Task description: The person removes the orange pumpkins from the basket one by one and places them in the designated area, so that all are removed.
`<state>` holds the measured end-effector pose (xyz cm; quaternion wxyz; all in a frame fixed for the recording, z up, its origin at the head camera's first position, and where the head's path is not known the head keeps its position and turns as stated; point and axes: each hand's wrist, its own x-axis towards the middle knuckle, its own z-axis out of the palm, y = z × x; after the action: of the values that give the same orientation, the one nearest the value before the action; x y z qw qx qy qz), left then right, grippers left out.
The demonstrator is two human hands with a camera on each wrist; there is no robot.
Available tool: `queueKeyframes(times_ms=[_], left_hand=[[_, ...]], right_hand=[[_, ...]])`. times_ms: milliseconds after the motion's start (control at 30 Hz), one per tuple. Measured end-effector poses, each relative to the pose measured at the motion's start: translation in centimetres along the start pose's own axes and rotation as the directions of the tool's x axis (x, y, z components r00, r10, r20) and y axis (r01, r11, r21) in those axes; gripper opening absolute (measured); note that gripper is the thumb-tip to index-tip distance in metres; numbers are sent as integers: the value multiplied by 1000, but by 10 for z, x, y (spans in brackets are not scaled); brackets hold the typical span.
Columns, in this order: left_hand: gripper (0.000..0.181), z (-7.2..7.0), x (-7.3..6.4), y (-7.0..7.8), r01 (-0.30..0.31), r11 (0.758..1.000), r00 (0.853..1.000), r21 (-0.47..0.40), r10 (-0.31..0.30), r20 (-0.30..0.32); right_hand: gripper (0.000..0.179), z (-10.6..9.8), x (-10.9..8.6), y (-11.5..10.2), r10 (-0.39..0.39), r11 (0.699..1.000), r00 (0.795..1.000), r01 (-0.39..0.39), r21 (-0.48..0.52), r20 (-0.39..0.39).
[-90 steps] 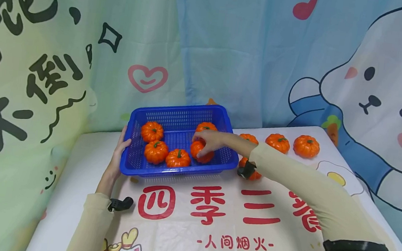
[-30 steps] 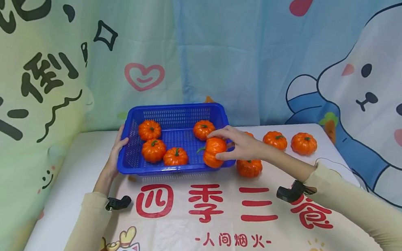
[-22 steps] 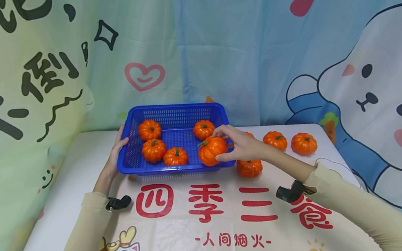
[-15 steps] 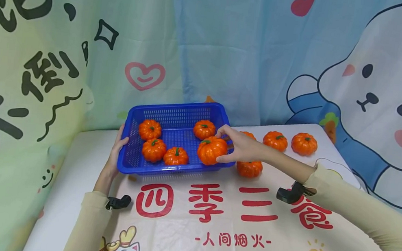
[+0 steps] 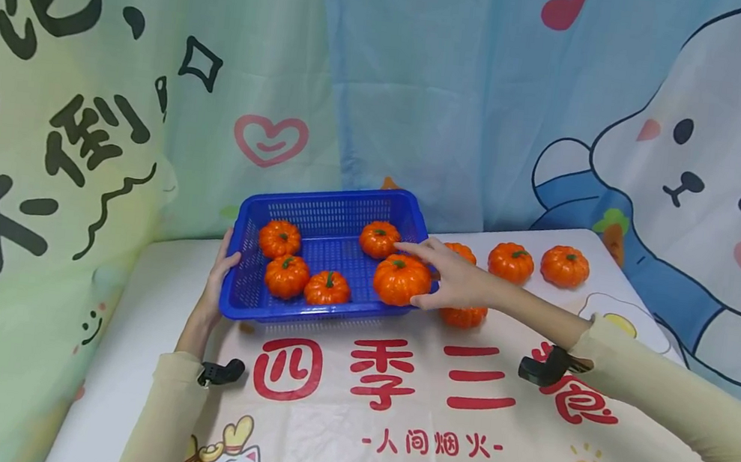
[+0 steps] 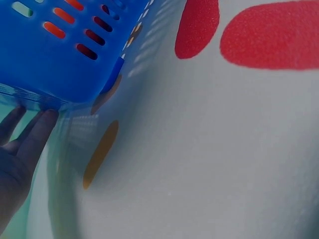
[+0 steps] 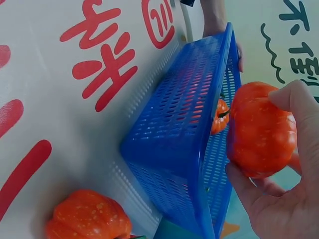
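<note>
My right hand (image 5: 450,273) holds a small orange pumpkin (image 5: 402,280) between thumb and fingers, over the right end of a blue plastic basket (image 5: 307,316). Its green stem points up in the head view. In the right wrist view, the held pumpkin (image 7: 261,130) is above the rim level, apart from the basket wall (image 7: 169,107). My left hand (image 5: 214,282) grips the basket's left end, thumb over the rim and fingers along the outside. Several more pumpkins (image 5: 286,276) sit inside the basket, one (image 5: 379,239) near its back right corner.
Several pumpkins lie on the table right of the basket: one (image 5: 463,317) partly behind my right hand, others (image 5: 511,262) (image 5: 565,266) along the back. A printed cloth (image 5: 423,372) covers the table. A patterned curtain (image 5: 411,100) hangs close behind the basket.
Three seconds ago my right hand was down in the basket on a pumpkin; it has since lifted that pumpkin toward the right rim and turned its stem from leftward to up. My left hand stays put.
</note>
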<state>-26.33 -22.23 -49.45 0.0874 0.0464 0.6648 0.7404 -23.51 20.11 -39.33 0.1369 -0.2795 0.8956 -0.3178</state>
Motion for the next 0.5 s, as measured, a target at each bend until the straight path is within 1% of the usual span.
queueKeyframes(times_ms=[100, 200, 367, 500], left_hand=[[58, 0, 0, 0, -1, 1000, 1000, 9, 1, 1], [59, 0, 1, 0, 2, 1000, 1000, 16, -2, 0], [59, 1, 0, 1, 2, 1000, 1000, 14, -2, -2], [59, 1, 0, 1, 2, 1000, 1000, 19, -2, -6]], right_hand=[[83, 0, -3, -1, 46, 998, 999, -46, -47, -3], [82, -2, -5, 0, 68, 996, 997, -70, -50, -29], [81, -9, -13, 9, 100, 995, 991, -101, -10, -87], [81, -18, -25, 20, 149, 989, 981, -147, 28, -126]])
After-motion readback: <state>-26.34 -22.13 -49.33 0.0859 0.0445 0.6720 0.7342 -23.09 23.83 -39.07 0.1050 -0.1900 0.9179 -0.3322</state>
